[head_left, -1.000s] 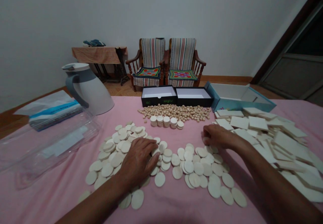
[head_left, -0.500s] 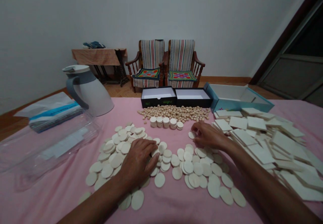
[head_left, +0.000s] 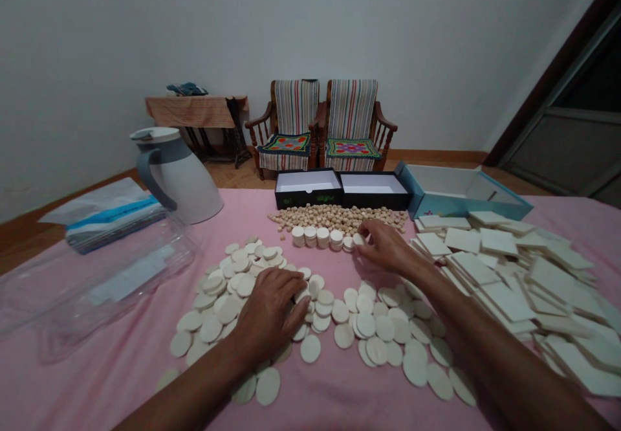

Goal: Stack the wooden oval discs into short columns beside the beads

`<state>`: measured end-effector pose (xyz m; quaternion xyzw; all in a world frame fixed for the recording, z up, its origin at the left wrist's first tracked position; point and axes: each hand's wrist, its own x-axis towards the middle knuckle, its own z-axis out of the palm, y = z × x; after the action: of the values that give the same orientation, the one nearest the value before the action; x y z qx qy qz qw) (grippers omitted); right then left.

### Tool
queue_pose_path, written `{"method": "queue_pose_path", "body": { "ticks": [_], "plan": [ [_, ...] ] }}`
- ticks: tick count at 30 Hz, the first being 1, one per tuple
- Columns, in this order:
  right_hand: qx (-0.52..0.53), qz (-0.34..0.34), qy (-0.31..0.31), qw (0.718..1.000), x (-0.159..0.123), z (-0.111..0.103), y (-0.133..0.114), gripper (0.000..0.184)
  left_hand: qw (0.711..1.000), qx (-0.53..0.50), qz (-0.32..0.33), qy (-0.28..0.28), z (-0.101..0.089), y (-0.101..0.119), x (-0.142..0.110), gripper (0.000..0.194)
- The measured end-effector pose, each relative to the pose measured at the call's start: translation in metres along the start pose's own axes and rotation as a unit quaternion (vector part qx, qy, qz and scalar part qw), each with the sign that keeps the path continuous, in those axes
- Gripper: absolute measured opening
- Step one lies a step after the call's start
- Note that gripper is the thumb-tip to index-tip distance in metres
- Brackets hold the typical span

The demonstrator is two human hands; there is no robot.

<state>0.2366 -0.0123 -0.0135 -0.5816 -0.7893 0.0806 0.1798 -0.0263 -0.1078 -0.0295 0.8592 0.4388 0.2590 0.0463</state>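
My right hand (head_left: 383, 244) pinches a round wooden disc (head_left: 359, 239) at the right end of a row of short disc stacks (head_left: 323, 237). The last stack is lower than the others and lies right beside that disc. On the left pile of loose discs (head_left: 228, 308) rests my left hand (head_left: 272, 305), fingers curled, with a pale disc (head_left: 301, 292) between its thumb and fingers. What lies under its palm is hidden. A second pile of discs (head_left: 383, 327) spreads below my right forearm.
Behind the stacks lie many small wooden beads (head_left: 334, 216). Two black boxes (head_left: 308, 197) and a blue box (head_left: 466, 204) stand farther back. Square wooden pieces (head_left: 504, 269) heap at right. A jug (head_left: 189, 185) and clear plastic tray (head_left: 121, 282) are at left.
My right hand has moved forward and left, bringing its disc up to the end of the row of stacks. The left hand stays on its pile. The view has shifted slightly.
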Motion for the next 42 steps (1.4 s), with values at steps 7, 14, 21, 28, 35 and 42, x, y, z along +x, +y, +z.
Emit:
{"method": "queue_pose_path", "body": {
  "ticks": [7,14,21,28,35,42],
  "plan": [
    [-0.014,-0.010,0.008,1.000,0.016,0.017,-0.003,0.016,1.000,0.003,-0.002,0.007,0.004,-0.003,-0.003,0.017],
    [0.024,-0.026,-0.106,0.994,-0.009,-0.009,0.002,0.007,1.000,0.008,0.005,0.009,0.003,-0.003,-0.002,0.018],
    [0.060,-0.134,-0.288,0.946,-0.035,-0.018,0.002,0.041,1.000,0.002,0.010,0.010,0.002,-0.002,-0.001,0.017],
    [0.105,-0.143,-0.272,0.946,-0.032,-0.018,-0.008,0.023,1.000,0.001,0.017,0.017,0.002,-0.003,-0.001,0.017],
    [0.116,0.038,-0.147,0.982,-0.012,-0.013,0.028,0.008,1.000,0.000,0.009,0.011,0.003,-0.004,-0.001,0.017],
    [0.025,0.039,-0.179,0.983,-0.015,-0.016,0.043,0.025,1.000,0.001,0.014,0.023,0.005,-0.005,-0.003,0.018]
  ]
}}
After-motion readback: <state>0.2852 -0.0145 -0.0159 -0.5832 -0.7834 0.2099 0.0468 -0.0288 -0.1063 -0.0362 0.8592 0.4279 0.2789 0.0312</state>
